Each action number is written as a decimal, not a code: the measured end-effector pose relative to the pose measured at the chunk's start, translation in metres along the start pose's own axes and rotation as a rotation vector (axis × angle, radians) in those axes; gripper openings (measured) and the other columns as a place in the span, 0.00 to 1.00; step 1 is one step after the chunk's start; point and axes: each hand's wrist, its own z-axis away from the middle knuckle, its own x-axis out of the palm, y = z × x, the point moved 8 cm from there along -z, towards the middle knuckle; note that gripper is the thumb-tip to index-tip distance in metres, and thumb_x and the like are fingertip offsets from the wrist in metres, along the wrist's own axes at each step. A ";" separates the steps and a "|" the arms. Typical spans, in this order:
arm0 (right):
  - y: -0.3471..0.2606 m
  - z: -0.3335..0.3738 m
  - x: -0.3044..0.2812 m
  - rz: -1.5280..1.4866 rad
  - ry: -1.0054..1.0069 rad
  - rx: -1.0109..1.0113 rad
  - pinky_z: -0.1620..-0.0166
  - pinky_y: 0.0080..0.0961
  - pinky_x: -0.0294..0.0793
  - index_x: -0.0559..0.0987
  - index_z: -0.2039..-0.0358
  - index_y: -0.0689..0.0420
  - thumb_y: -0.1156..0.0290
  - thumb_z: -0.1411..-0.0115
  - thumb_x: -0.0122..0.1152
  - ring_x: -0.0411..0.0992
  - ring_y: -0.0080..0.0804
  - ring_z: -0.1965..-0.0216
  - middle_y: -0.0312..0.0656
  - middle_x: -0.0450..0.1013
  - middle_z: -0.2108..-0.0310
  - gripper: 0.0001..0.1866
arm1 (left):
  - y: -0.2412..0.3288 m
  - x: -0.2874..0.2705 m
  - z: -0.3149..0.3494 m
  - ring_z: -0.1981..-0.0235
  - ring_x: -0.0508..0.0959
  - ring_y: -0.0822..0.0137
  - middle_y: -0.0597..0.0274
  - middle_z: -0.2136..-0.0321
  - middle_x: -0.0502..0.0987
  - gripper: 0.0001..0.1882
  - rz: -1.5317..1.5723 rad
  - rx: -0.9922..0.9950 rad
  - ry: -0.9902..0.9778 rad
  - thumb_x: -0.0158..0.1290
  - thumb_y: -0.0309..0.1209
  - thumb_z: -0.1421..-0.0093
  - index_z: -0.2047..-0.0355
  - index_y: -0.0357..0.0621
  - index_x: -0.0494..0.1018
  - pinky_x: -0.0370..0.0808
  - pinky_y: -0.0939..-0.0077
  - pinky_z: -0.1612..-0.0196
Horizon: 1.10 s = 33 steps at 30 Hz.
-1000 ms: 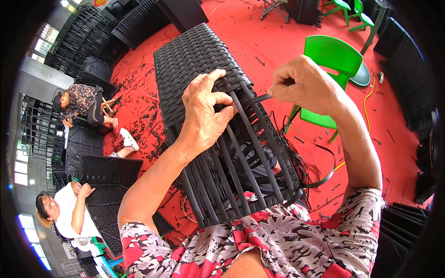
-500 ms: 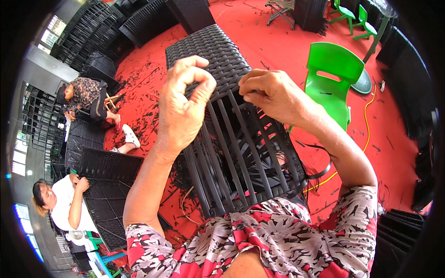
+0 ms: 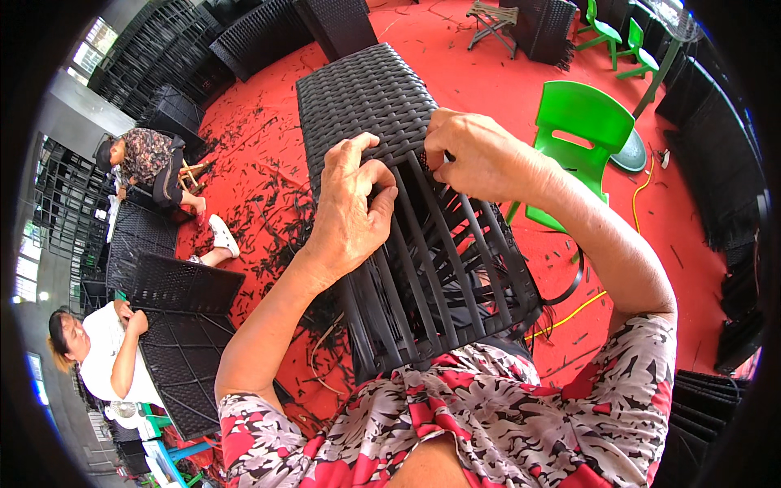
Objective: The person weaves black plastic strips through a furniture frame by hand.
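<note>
A black wicker piece [image 3: 370,98] stretches out from my lap. Its far part is tightly woven, while the near part shows bare lengthwise strips [image 3: 415,281] with gaps between them. My left hand [image 3: 350,211] hovers over the left side, near the edge of the weave; its fingers are curled but apart, with nothing visible in them. My right hand [image 3: 484,154] is closed at the right edge, pinching a black plastic strip [image 3: 449,155] where the weave ends. Its fingertips are partly hidden. A loose strip [image 3: 573,281] curves out beside the near right corner.
A green plastic chair [image 3: 582,122] stands right of the piece, with a yellow cable [image 3: 643,191] on the red floor [image 3: 268,134]. Black scraps litter the floor to the left. Two people, one in white [image 3: 114,350], sit at the left among black woven panels [image 3: 183,366].
My left hand has come down and right, closer to the edge of the weave. My right hand has turned and risen slightly along the right edge. The view has shifted a little.
</note>
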 end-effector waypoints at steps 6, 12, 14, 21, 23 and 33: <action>0.010 -0.008 -0.003 -0.260 0.090 -0.047 0.65 0.33 0.72 0.77 0.77 0.62 0.74 0.55 0.61 0.73 0.39 0.72 0.44 0.73 0.77 0.05 | 0.005 0.005 0.006 0.44 0.59 0.44 0.47 0.45 0.62 0.06 -0.149 0.074 -0.104 0.55 0.29 0.50 0.73 0.39 0.76 0.55 0.50 0.41; -0.019 -0.007 -0.003 -0.111 0.055 -0.085 0.68 0.40 0.73 0.78 0.78 0.63 0.76 0.58 0.57 0.74 0.51 0.72 0.51 0.74 0.77 0.05 | -0.006 0.014 0.009 0.41 0.54 0.40 0.42 0.40 0.55 0.13 -0.180 0.057 -0.178 0.53 0.34 0.47 0.63 0.42 0.77 0.49 0.44 0.40; -0.024 -0.009 0.002 0.108 0.031 -0.090 0.68 0.41 0.73 0.78 0.79 0.65 0.78 0.59 0.55 0.74 0.52 0.72 0.54 0.73 0.78 0.06 | -0.008 0.015 0.008 0.41 0.55 0.41 0.42 0.40 0.56 0.13 -0.131 0.030 -0.144 0.54 0.35 0.47 0.62 0.45 0.78 0.49 0.45 0.39; -0.033 -0.021 0.024 0.118 -0.139 -0.304 0.68 0.41 0.74 0.77 0.79 0.68 0.79 0.59 0.55 0.74 0.54 0.72 0.59 0.72 0.80 0.06 | -0.018 0.020 0.003 0.41 0.57 0.48 0.52 0.42 0.61 0.09 -0.102 -0.062 -0.136 0.57 0.35 0.50 0.68 0.51 0.81 0.48 0.53 0.38; -0.020 -0.022 0.025 -0.045 -0.218 -0.106 0.68 0.40 0.74 0.77 0.78 0.67 0.77 0.57 0.57 0.74 0.54 0.71 0.57 0.73 0.79 0.06 | -0.022 0.021 0.000 0.41 0.57 0.51 0.56 0.43 0.63 0.07 -0.049 -0.106 -0.146 0.59 0.34 0.52 0.71 0.51 0.81 0.48 0.55 0.38; -0.031 -0.016 0.018 -0.700 -0.048 0.080 0.75 0.22 0.73 0.81 0.64 0.58 0.67 0.43 0.60 0.72 0.21 0.79 0.34 0.73 0.80 0.10 | -0.026 -0.047 -0.004 0.45 0.63 0.65 0.63 0.46 0.66 0.02 0.642 -0.161 0.017 0.55 0.23 0.44 0.70 0.39 0.77 0.59 0.69 0.43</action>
